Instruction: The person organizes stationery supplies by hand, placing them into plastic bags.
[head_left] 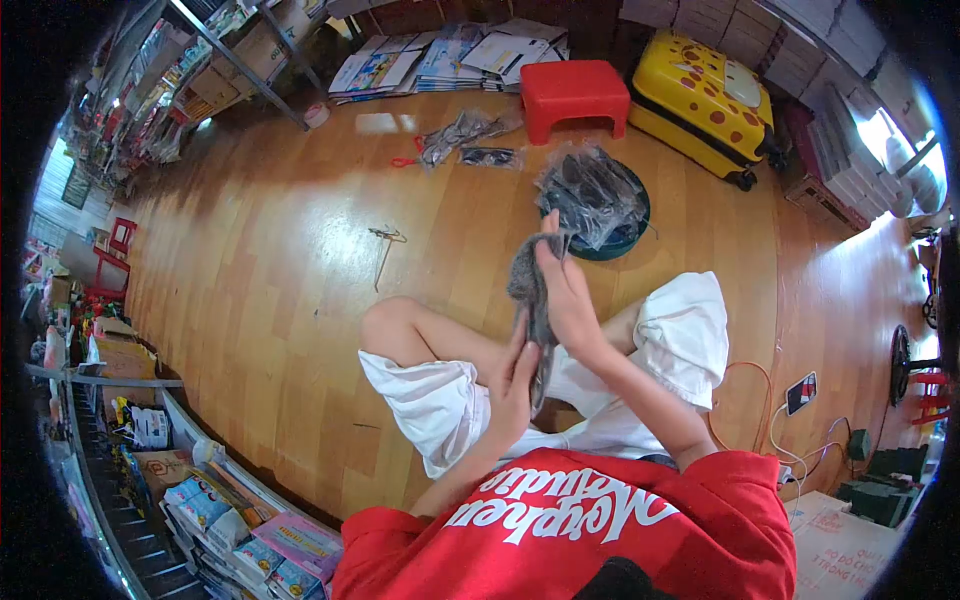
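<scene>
A long grey fuzzy piece of cloth (525,275), perhaps a sock, hangs between my hands above my lap. My left hand (513,390) grips its lower part, with the fingers pressed against it. Higher up, my right hand (570,310) holds it from the right side, its fingers pointing upward along the cloth. Something thin and shiny shows at its lower end, too small to make out. Just beyond my right hand, dark items in clear plastic wrapping (592,195) lie heaped in a round dark green basin (620,248).
On the wooden floor are a metal wire hook (385,240), more plastic-wrapped items (465,135) and a flat dark packet (488,157). Behind stand a red stool (575,92) and a yellow suitcase (700,105). A phone (801,394) with cables lies at the right.
</scene>
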The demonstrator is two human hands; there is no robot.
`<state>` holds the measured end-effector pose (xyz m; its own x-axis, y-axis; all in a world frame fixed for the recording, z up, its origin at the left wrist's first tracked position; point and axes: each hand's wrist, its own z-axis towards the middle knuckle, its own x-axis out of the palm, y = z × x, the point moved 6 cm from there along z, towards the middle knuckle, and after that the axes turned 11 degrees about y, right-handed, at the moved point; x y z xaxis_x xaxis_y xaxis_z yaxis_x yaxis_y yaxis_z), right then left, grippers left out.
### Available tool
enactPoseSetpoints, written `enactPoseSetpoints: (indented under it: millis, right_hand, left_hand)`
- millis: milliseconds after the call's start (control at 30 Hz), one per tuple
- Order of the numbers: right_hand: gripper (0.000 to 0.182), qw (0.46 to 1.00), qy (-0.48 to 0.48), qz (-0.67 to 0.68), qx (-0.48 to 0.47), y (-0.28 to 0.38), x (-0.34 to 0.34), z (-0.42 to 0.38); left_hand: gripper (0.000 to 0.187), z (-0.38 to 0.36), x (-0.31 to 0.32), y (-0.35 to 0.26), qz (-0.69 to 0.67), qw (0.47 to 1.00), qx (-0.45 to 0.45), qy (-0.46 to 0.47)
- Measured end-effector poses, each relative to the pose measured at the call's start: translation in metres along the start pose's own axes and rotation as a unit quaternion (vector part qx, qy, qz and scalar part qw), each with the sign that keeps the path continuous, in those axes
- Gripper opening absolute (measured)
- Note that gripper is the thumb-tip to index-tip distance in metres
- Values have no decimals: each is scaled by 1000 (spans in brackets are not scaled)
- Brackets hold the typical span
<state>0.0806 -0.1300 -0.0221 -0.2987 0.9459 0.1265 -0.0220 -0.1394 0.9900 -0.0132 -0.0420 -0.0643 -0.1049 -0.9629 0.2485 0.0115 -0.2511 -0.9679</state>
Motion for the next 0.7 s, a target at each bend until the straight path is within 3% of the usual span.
enactPoseSetpoints:
  millis: [133, 167, 233, 267, 300, 367, 467, 533, 567, 600, 700]
  right_hand:
    - [69, 990, 28, -131, 36, 6, 33, -39]
    - [72, 981, 55, -184, 3, 5, 48, -58]
    - [68, 982, 46, -182, -28, 4, 51, -60]
    - [66, 982, 40, -181, -43, 4, 51, -62]
    - [63, 993, -2, -119, -25, 6, 41, -49]
    - [61, 991, 9, 89, 97, -17, 11, -15]
    - [58, 970, -2, 188, 156, -4, -1, -5]
    - [58, 988, 4, 101, 114, 0, 2, -10]
    - [59, 997, 19, 17, 68, -12, 15, -28]
    - [60, 997, 32, -67, 22, -17, 28, -46]
    - [65, 992, 65, -98, -38, -1, 53, -72]
  left_hand:
    - [39, -2, -38, 30, 199, 979, 46, 29]
    - [38, 6, -29, 13, -80, 995, -36, -36]
    - [37, 16, -27, 2, 65, 998, 1, -12]
    - [39, 12, -24, 6, -22, 1000, -20, -7]
    - [41, 8, -21, 10, -108, 993, -43, -8]
    - [45, 7, -8, 2, -73, 996, -54, 25]
    - [48, 0, -4, 8, -12, 996, -52, 77]
    - [47, -2, 3, -1, -40, 997, -14, 60]
    - [46, -2, -5, 6, -51, 994, -93, 13]
    - [45, 3, -13, 5, -58, 995, -76, 8]
    - [43, 14, -20, 1, -98, 995, -23, -17]
